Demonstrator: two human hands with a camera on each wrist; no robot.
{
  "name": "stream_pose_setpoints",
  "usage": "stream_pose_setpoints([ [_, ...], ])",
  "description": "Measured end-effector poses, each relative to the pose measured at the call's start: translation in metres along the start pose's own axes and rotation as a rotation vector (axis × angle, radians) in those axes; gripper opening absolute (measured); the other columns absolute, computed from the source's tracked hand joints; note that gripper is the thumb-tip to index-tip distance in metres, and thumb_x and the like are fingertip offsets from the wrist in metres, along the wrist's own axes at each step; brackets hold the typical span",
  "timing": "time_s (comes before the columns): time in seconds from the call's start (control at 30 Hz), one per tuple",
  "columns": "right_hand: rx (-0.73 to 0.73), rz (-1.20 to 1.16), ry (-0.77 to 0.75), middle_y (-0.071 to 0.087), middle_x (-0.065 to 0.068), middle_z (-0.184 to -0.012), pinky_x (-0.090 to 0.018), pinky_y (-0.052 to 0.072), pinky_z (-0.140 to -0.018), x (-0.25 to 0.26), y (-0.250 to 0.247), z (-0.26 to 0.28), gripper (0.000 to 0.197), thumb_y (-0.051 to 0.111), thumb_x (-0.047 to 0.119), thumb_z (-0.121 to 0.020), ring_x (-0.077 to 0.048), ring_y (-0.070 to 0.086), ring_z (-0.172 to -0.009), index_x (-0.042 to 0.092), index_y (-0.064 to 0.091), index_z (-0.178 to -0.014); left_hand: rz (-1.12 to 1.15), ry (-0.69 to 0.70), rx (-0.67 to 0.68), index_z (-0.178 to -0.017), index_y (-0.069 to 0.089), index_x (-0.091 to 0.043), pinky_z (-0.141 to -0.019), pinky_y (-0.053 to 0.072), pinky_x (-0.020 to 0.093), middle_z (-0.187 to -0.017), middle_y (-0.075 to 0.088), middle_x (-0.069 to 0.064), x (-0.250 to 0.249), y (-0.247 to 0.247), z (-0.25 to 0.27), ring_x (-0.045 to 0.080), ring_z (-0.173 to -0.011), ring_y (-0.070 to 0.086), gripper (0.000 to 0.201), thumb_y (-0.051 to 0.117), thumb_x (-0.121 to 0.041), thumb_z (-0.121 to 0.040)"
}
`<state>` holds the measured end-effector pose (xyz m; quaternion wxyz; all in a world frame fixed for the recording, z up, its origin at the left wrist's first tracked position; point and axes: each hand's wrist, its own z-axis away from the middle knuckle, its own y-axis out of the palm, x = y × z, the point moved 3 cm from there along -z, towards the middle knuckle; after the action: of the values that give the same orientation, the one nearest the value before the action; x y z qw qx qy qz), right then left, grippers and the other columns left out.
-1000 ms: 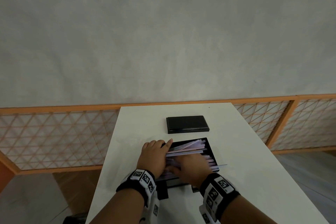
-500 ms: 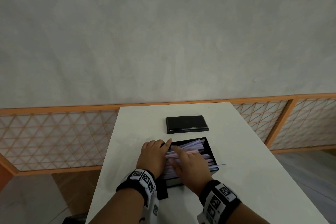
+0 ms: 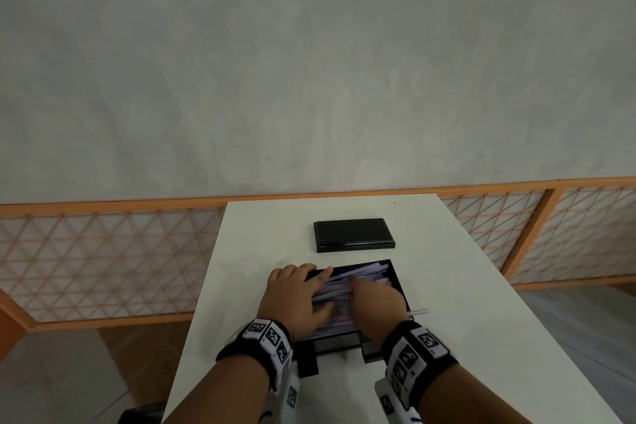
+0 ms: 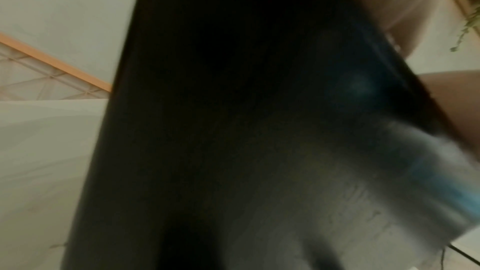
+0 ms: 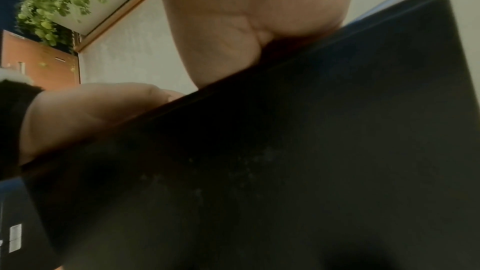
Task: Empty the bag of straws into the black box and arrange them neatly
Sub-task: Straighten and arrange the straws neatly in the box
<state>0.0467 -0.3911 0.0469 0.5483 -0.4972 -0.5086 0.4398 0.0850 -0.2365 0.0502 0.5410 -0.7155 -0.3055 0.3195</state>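
Your left hand (image 3: 292, 299) and right hand (image 3: 377, 299) lie flat, fingers extended, on the straws (image 3: 358, 280) filling the black box (image 3: 395, 280) near you on the desk (image 3: 481, 337); one straw (image 3: 419, 312) pokes out right.

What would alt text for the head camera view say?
Two hands, left hand and right hand, press flat on pale straws in an open black box on a white table. One straw pokes over its right edge; a black lid lies beyond.
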Motion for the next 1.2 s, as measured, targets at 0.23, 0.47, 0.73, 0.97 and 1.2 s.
stream_pose_setpoints([
  [0.23,-0.289,-0.312,0.125,0.07,-0.003,-0.102,-0.028,0.044,-0.068,-0.031,-0.032,0.013,0.037,0.043,0.02,-0.093,-0.023,0.063,-0.092,0.028,0.057,-0.127,-0.13,0.012,0.113,-0.125,0.051,-0.038,-0.101,0.02,0.04,-0.142,0.034,-0.004,-0.001,0.002,-0.001,0.023,-0.12,0.034,0.081,0.028,-0.087,-0.065],
  [0.47,-0.006,-0.096,0.038,0.067,-0.004,-0.107,-0.031,0.048,-0.076,-0.025,-0.012,0.016,0.032,0.037,0.029,-0.096,-0.024,0.063,-0.097,0.024,0.053,-0.123,-0.105,0.011,0.065,-0.124,0.051,-0.035,-0.099,0.024,0.04,-0.137,0.04,-0.004,0.001,0.005,-0.002,0.022,-0.117,0.037,0.076,0.027,-0.083,-0.071],
  [0.73,-0.287,-0.196,-0.031,0.069,0.0,-0.104,-0.034,0.047,-0.078,0.003,-0.022,0.016,0.033,0.048,0.038,-0.09,-0.023,0.064,-0.098,0.025,0.061,-0.117,-0.068,0.009,0.035,-0.126,0.047,-0.028,-0.098,0.026,0.038,-0.132,0.044,-0.007,-0.003,0.001,0.002,0.02,-0.112,0.042,0.092,0.037,-0.086,-0.055],
  [0.97,-0.074,-0.194,0.498,0.009,-0.014,-0.158,-0.06,0.017,-0.11,-0.046,-0.005,0.034,0.073,0.025,0.064,-0.092,-0.035,0.012,-0.144,0.022,0.012,-0.15,-0.081,0.022,0.014,-0.118,0.054,-0.028,-0.092,0.03,0.039,-0.123,0.049,-0.006,-0.003,0.004,0.002,0.021,-0.105,0.046,0.074,0.044,-0.075,-0.063],
  [1.2,-0.08,-0.186,0.286,0.004,-0.019,-0.158,-0.052,0.004,-0.115,-0.013,0.01,0.021,0.064,0.021,0.051,-0.098,-0.037,0.002,-0.146,0.018,0.013,-0.152,-0.066,0.038,0.002,-0.116,0.057,-0.028,-0.09,0.032,0.04,-0.119,0.05,-0.005,-0.005,0.003,0.005,0.022,-0.102,0.046,0.078,0.045,-0.076,-0.056],
])
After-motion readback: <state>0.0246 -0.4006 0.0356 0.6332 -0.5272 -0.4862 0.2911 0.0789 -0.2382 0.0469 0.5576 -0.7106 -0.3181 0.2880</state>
